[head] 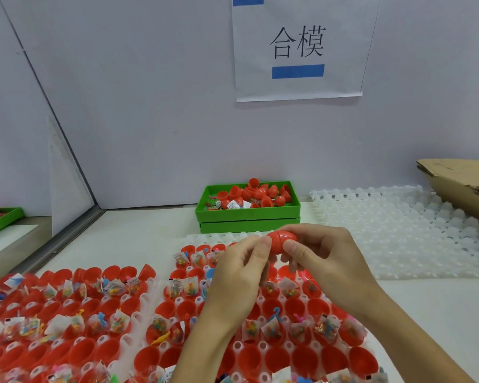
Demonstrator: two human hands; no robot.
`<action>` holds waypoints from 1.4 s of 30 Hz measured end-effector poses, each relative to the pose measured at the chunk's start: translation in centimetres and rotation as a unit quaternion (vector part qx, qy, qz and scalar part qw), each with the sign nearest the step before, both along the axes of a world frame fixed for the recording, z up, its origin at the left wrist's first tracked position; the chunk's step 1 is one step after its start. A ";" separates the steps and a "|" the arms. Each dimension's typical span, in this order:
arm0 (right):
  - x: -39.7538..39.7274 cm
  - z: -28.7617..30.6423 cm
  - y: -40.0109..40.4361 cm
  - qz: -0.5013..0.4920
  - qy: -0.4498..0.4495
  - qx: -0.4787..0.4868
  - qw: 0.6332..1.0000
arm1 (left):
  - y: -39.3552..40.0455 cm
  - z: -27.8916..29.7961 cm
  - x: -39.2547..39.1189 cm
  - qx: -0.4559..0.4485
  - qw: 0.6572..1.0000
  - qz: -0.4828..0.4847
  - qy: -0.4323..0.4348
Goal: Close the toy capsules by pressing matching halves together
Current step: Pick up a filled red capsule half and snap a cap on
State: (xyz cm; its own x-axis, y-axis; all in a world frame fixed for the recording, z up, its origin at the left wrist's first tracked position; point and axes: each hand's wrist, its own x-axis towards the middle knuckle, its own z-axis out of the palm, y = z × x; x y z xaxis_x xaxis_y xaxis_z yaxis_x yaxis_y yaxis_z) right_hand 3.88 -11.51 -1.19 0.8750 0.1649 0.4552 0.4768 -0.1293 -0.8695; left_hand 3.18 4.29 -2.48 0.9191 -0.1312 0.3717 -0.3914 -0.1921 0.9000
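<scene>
White tabletop (138,236) backed by a pale wall carries everything. Above its middle, a red capsule (281,240) is pinched at one end by the left hand (239,272), fingers curled, and gripped at the other by the right hand (324,258). Below lie white trays (147,299) of open red halves (83,352). Farther off stands a green bin (246,217); right, an unfilled white tray (404,230).

left hand (239,272): bare, no glove, no ring, short trimmed nails
right hand (320,257): bare, no glove, no ring, short trimmed nails
left forearm (202,344): bare to the near edge, no sleeve
right forearm (409,335): bare too, no watch or band at the wrist
</scene>
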 end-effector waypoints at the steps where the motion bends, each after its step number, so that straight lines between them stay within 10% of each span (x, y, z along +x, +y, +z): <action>1: 0.0 0.0 0.0 -0.001 0.004 0.004 1.000 | -0.1 0.0 0.1 -0.005 1.000 0.006 -0.013; 42: -0.7 -1.1 -1.6 -0.026 -0.010 -0.065 0.997 | -1.6 -0.1 -0.8 -0.006 1.000 0.004 -0.004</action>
State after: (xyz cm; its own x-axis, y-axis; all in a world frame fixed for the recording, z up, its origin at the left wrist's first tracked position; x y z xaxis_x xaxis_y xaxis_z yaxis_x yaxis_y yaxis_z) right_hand 3.14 -13.13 -2.27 0.8747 0.1782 0.4506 0.4837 -0.2656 -0.8339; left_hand 2.37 2.74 -2.55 0.9175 -0.1184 0.3798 -0.3961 -0.1840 0.8996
